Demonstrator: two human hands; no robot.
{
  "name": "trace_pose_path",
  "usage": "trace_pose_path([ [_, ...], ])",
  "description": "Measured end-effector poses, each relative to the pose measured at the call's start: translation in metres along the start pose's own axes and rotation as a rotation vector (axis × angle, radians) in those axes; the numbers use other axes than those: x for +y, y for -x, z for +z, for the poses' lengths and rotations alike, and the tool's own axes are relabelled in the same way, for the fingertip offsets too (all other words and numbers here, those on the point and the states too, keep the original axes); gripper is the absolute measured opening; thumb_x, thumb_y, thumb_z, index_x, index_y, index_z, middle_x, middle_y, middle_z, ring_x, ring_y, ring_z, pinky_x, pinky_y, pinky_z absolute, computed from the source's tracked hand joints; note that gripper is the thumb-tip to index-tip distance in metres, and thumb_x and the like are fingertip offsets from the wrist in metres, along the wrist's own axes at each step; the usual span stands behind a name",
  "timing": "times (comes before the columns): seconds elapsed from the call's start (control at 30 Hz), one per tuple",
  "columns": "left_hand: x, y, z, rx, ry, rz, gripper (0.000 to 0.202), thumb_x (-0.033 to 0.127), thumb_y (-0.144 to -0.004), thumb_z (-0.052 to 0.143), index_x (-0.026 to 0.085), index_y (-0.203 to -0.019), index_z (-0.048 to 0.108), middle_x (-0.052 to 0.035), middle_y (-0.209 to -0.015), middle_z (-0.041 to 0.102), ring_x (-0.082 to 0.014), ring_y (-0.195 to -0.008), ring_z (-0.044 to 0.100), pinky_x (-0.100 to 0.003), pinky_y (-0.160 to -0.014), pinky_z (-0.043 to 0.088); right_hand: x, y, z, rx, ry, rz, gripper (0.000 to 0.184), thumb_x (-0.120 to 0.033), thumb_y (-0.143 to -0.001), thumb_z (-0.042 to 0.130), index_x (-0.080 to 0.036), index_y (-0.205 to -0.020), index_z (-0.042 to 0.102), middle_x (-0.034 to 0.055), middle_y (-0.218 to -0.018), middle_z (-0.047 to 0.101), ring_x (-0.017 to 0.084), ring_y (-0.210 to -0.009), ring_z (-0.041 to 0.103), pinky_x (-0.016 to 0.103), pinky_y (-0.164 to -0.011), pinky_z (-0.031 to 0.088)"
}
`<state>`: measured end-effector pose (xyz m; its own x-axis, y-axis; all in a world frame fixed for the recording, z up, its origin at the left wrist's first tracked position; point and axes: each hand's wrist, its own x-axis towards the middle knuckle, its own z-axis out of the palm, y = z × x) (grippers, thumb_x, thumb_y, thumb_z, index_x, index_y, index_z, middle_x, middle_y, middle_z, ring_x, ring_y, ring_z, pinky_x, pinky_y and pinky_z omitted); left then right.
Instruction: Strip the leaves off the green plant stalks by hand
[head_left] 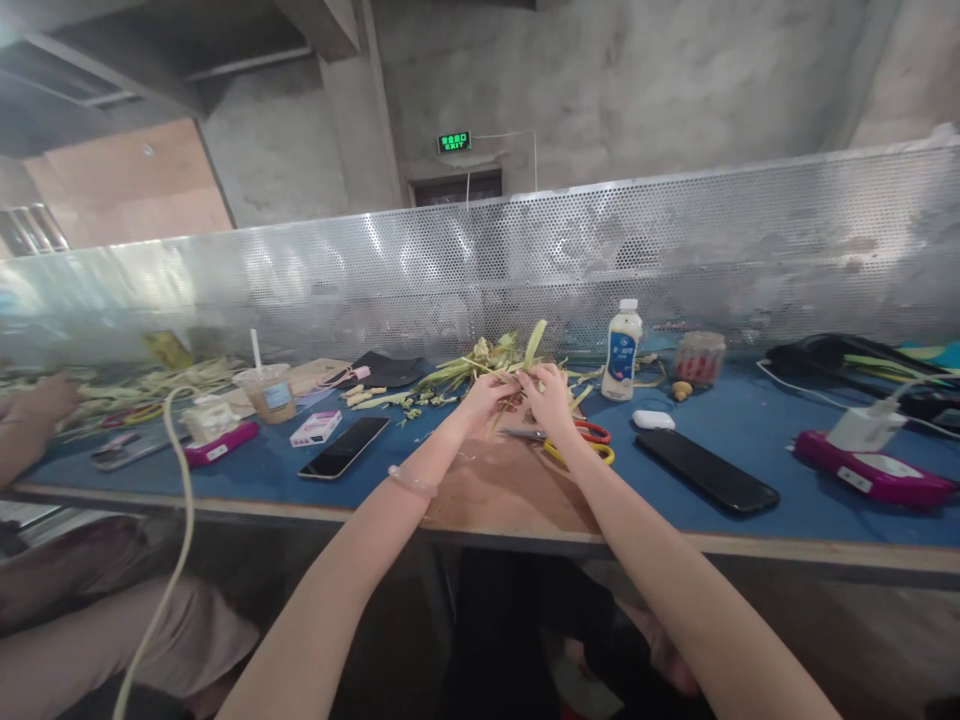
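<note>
Both my arms reach forward over the blue worktable (750, 440). My left hand (487, 395) and my right hand (550, 392) are close together, fingers curled around pale green leaf strips (517, 385) from a pile of leaves (480, 365) that lies just behind them. Under my hands lies a brown board (510, 490). Scissors with red and yellow handles (589, 440) lie right of my right wrist. A bracelet sits on my left wrist.
A black phone (705, 470) and a white earbud case (652, 419) lie to the right, another phone (343, 447) to the left. A white bottle (622, 350), a jar (699, 357), a drink cup (270, 390) and pink devices (874, 470) stand about. Another person's hand (41, 400) works at far left. A perforated metal screen (525, 260) backs the table.
</note>
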<state>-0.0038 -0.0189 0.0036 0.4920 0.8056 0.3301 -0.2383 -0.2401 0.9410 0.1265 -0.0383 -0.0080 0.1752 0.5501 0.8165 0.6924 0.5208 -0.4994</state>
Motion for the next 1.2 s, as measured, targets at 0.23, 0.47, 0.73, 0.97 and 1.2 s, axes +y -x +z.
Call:
trace_pose_path([
  [0.23, 0.002, 0.0, -0.001, -0.045, -0.006, -0.064, 0.023, 0.025, -0.06, 0.069, 0.015, -0.072, 0.053, 0.0022, -0.065, 0.056, -0.0088, -0.058, 0.055, -0.022, -0.057, 0.041, 0.004, -0.003, -0.001, 0.035, -0.123, 0.113, 0.025, -0.035, -0.078, 0.053, -0.017, -0.07, 0.068, 0.0058, -0.089, 0.057, 0.019, -0.09, 0.05, 0.033, -0.084, 0.034],
  [0.47, -0.001, -0.003, -0.004, -0.073, -0.039, -0.092, 0.022, 0.024, -0.061, 0.067, 0.016, -0.074, 0.051, 0.0028, -0.063, 0.054, -0.0079, -0.053, 0.053, -0.02, -0.052, 0.039, 0.004, -0.004, 0.0, 0.072, -0.187, 0.138, 0.02, -0.032, -0.075, 0.057, -0.017, -0.067, 0.068, 0.0036, -0.087, 0.057, 0.016, -0.085, 0.052, 0.03, -0.083, 0.037],
  [0.73, -0.001, -0.006, -0.003, 0.018, -0.204, 0.042, 0.02, 0.024, -0.063, 0.066, 0.014, -0.075, 0.053, 0.0014, -0.06, 0.056, -0.0081, -0.049, 0.052, -0.02, -0.048, 0.037, 0.001, -0.003, -0.007, 0.258, -0.103, 0.187, 0.034, -0.037, -0.082, 0.045, -0.015, -0.101, 0.062, 0.0115, -0.104, 0.049, 0.022, -0.098, 0.044, 0.037, -0.087, 0.034],
  [0.97, 0.003, -0.004, -0.001, 0.127, -0.429, 0.205, 0.01, 0.021, -0.066, 0.062, 0.014, -0.07, 0.055, 0.0022, -0.055, 0.054, -0.0083, -0.048, 0.048, -0.02, -0.049, 0.039, -0.006, 0.003, -0.017, 0.113, 0.224, -0.244, 0.024, -0.04, -0.082, 0.049, -0.025, -0.092, 0.066, 0.0068, -0.107, 0.051, 0.023, -0.097, 0.04, 0.038, -0.088, 0.028],
  [1.2, -0.004, -0.004, 0.003, 0.168, -0.59, 0.243, 0.013, 0.008, -0.061, 0.051, 0.015, -0.071, 0.058, 0.0012, -0.058, 0.056, -0.0099, -0.052, 0.05, -0.021, -0.051, 0.04, -0.011, 0.006, -0.012, 0.063, 0.328, -0.308, 0.024, -0.038, -0.084, 0.048, -0.025, -0.084, 0.069, 0.0068, -0.108, 0.05, 0.024, -0.1, 0.035, 0.039, -0.089, 0.026],
])
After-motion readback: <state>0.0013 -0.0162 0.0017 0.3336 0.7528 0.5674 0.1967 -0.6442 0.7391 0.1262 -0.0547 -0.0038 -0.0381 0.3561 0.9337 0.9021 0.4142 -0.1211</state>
